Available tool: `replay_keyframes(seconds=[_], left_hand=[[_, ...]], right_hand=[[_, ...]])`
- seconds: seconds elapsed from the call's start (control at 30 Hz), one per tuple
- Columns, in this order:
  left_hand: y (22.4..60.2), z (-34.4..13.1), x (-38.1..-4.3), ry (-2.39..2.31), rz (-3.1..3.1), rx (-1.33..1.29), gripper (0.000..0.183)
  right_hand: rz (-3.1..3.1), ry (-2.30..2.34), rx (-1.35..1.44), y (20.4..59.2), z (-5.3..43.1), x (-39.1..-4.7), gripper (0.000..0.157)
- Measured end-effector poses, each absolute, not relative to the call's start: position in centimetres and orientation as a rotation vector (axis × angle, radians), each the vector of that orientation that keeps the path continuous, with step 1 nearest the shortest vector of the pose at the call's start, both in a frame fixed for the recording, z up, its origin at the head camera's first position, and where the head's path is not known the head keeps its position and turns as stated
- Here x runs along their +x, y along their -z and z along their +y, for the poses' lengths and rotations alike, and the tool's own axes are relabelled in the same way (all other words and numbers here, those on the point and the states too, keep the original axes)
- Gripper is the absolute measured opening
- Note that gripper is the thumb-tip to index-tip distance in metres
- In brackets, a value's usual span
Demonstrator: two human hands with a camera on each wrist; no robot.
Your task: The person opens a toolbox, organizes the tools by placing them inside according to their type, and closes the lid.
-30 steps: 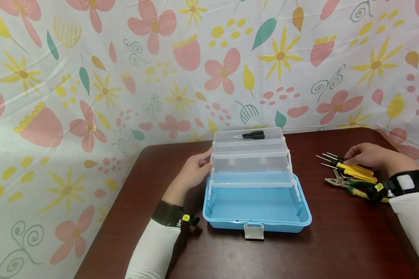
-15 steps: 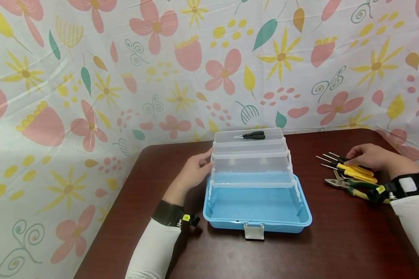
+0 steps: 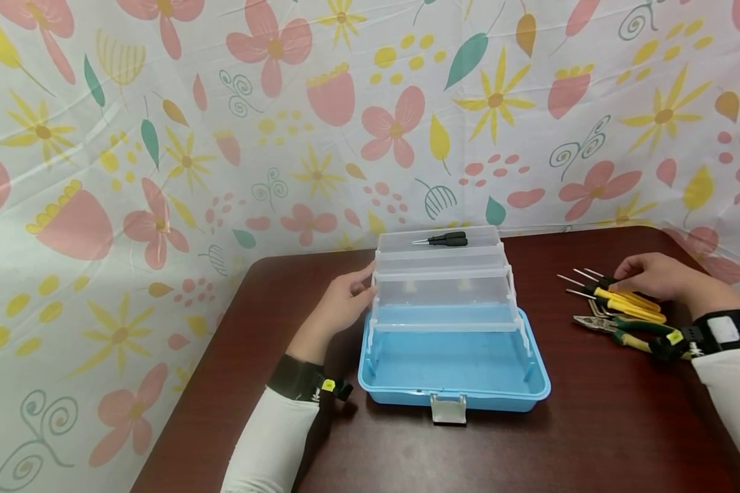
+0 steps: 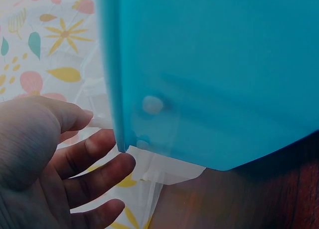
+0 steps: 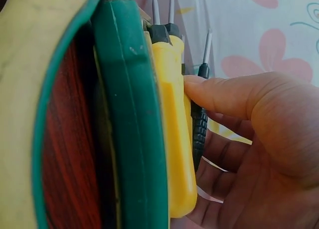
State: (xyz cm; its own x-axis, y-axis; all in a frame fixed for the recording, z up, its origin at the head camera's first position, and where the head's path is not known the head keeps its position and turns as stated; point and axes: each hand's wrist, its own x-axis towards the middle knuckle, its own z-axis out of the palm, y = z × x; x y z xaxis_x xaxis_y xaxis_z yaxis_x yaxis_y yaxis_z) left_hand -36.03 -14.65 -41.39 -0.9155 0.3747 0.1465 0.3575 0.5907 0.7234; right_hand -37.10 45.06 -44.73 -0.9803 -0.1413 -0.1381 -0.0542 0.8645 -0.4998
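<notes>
A light blue toolbox (image 3: pixel 450 404) stands unfolded, its clear trays (image 3: pixel 442 291) raised above the base. My left hand (image 3: pixel 339 301) touches the left side of the trays with thumb and index finger; in the left wrist view its other fingers are spread loosely beside the blue wall (image 4: pixel 224 79). On the right, my right hand (image 3: pixel 647 277) pinches a slim black-handled screwdriver (image 5: pixel 199 131) between thumb and fingers. Yellow-handled screwdrivers (image 5: pixel 174 129) lie against it. Pliers with green and yellow handles (image 3: pixel 632 329) lie nearer me. Two black screwdrivers (image 3: pixel 447 239) rest in the top tray.
Small brass-coloured hex keys (image 3: pixel 595 308) show between the screwdrivers and the pliers. A white latch (image 3: pixel 449 409) hangs at the toolbox's front. The dark red-brown table (image 3: pixel 530 452) ends at a flower-printed cloth (image 3: pixel 345 137) behind and to the left.
The black-handled screwdriver at my right fingertips has shifted slightly to the right, with the hand. The left hand and the toolbox look the same.
</notes>
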Motion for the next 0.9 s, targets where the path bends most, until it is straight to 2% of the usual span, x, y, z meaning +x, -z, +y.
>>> replay_keyframes(seconds=[0.3, 0.47, 0.9], left_hand=[[41.5, -14.6, -36.0, -1.264, 2.787, 0.629, 0.056], [41.5, -14.6, -36.1, -1.267, 2.794, 0.642, 0.056], [41.7, -14.7, -36.2, -1.26, 2.797, 0.658, 0.056]], right_hand=[[2.918, 0.726, -0.162, 44.2, 44.7, -37.2, 0.034], [2.958, 0.728, -0.172, 43.2, 43.9, -37.3, 0.035], [3.04, 0.664, -0.336, 36.4, 37.6, -37.9, 0.034]])
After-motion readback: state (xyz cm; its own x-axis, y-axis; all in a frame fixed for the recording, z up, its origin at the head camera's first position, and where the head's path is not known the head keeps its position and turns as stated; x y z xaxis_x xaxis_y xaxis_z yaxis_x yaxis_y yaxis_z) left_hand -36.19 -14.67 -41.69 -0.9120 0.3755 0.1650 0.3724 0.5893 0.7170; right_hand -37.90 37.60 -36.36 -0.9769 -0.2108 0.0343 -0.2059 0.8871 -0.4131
